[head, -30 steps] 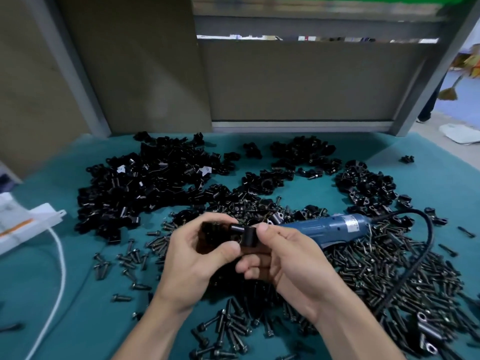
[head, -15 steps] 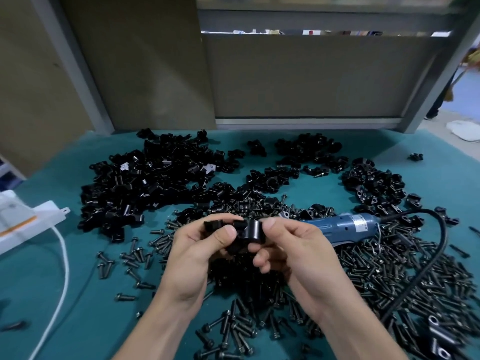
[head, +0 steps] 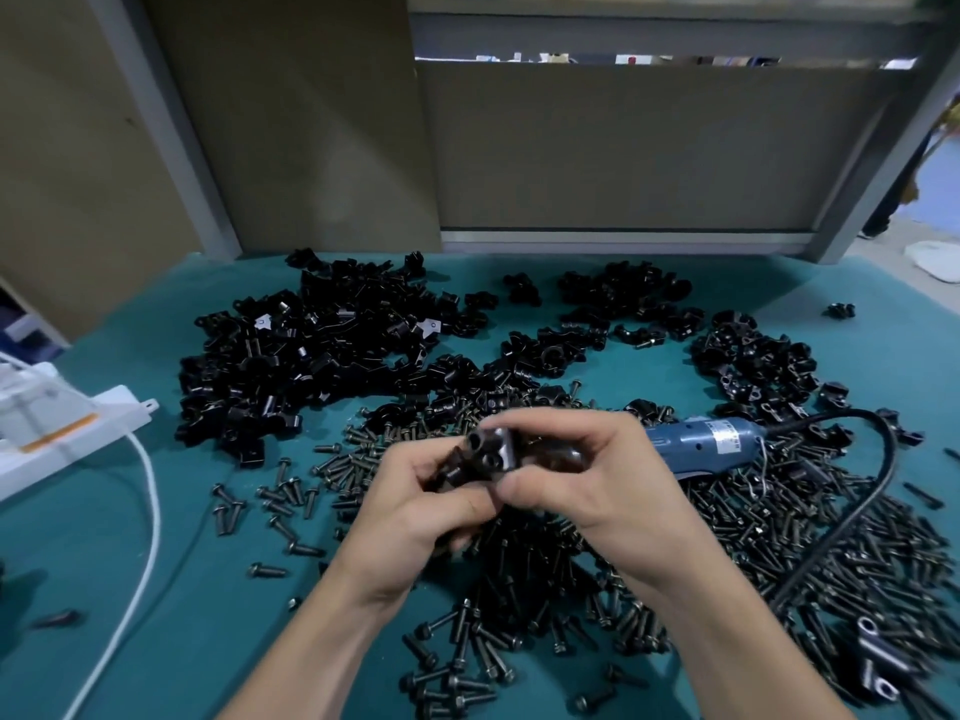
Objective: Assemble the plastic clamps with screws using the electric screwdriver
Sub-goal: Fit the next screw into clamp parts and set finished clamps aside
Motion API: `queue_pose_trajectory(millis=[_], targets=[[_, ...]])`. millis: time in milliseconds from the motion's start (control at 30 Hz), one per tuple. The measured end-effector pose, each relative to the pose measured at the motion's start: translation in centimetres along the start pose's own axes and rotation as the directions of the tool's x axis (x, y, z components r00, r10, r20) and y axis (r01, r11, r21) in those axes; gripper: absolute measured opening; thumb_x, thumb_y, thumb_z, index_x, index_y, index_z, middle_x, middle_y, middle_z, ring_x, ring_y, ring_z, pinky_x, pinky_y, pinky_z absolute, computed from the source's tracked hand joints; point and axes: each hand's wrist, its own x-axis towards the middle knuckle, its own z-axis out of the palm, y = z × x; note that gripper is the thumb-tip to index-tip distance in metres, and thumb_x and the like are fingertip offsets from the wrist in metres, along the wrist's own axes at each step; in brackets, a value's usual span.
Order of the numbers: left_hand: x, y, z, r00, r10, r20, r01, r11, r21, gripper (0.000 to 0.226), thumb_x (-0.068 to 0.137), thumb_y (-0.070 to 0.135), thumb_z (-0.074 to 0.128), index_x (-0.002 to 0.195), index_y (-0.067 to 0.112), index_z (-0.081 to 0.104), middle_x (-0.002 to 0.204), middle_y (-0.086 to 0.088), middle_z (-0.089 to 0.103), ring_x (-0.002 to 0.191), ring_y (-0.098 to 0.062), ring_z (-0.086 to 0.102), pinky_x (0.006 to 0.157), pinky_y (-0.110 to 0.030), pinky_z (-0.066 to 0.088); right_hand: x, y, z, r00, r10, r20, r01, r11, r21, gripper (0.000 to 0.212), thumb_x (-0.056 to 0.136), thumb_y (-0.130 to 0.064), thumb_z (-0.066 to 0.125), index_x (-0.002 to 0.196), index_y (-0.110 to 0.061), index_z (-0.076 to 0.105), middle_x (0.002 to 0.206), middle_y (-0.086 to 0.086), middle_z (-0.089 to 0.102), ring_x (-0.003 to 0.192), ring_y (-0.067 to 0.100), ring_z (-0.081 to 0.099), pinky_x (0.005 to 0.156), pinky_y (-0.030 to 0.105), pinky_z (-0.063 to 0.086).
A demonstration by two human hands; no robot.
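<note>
The clamp point(head: 488, 454) is held in the air above the middle of the table, between both hands. Its lit face, with two round holes, is turned toward the viewer. The left hand point(head: 415, 511) grips it from 7 o'clock, thumb and fingers curled round the lower left part. The right hand point(head: 587, 491) grips it from 4 o'clock, with the index finger arched over the top and the thumb at the lower edge. Both grips are narrow and closed on the part. The area is blurred, so it cannot be told whether a screw is seated.

The screwdriver point(head: 711, 444), with a blue body, lies on the table at 3 o'clock from the clamp. Its front end is hidden behind the right hand. The black cord point(head: 891, 454) leaves the rear end and loops round toward 5 o'clock.

Screws point(head: 519, 615) lie heaped under the hands and spread from 6 to 4 o'clock. Loose clamps point(head: 311, 356) are piled from 10 to 2 o'clock. All rest on a teal mat point(head: 156, 641).

A white box point(head: 67, 428) sits at 9 o'clock. A white cable point(head: 156, 511) runs from it toward 7 o'clock. A grey panel point(head: 623, 148) stands at 12 o'clock.
</note>
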Motion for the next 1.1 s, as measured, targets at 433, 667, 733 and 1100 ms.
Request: queue_pose_trajectory(millis=[433,667,733,1100], targets=[[-0.5,-0.6,0.5,0.996,-0.079,0.053,0.079,0.997,0.000,0.063,0.054,0.003,0.051,0.113,0.016,0.072,0.063,-0.009,0.045,0.049,-0.017,0.031,0.046,-0.022,0.025,-0.5,1.6,0.8,0.998,0.019,-0.061,-0.029,0.984,-0.174,0.041,0.075,-0.012,0.091,0.105,-0.039,0.081,0.126,-0.030,0.068,0.114,-0.004,0.066,0.101,0.028,0.055],[-0.6,-0.9,0.2,0.993,-0.114,-0.038,0.112,0.993,-0.031,0.032,0.050,0.007,0.050,0.079,-0.004,0.041,0.057,-0.005,0.033,0.042,-0.013,0.026,0.044,-0.019,0.024,-0.6,1.5,0.8,1.000,0.026,0.006,-0.024,0.971,-0.238,0.029,0.084,-0.015,0.085,0.107,-0.033,0.081,0.097,-0.010,0.080,0.094,0.012,0.076,0.090,0.041,0.061],[-0.6,-0.7,0.0,0.994,-0.109,-0.030,0.109,0.994,0.007,0.030,0.051,0.009,0.051,0.076,-0.001,0.038,0.058,-0.006,0.035,0.044,-0.015,0.028,0.044,-0.020,0.024,-0.7,1.6,0.9,1.000,0.016,0.000,-0.016,0.981,-0.193,0.028,0.084,-0.011,0.085,0.107,-0.028,0.082,0.097,-0.008,0.081,0.094,0.013,0.076,0.091,0.041,0.061],[0.0,-1.1,0.9,0.967,-0.071,-0.244,0.080,0.996,0.029,0.032,0.076,0.040,0.081,0.108,0.035,0.079,0.084,0.005,0.077,0.061,-0.011,0.060,0.052,-0.024,0.050,-1.2,2.1,1.9,0.975,-0.093,-0.204,0.023,0.947,-0.321,0.027,0.087,-0.023,0.082,0.093,-0.048,0.074,0.080,-0.027,0.075,0.077,-0.004,0.073,0.065,0.013,0.057]])
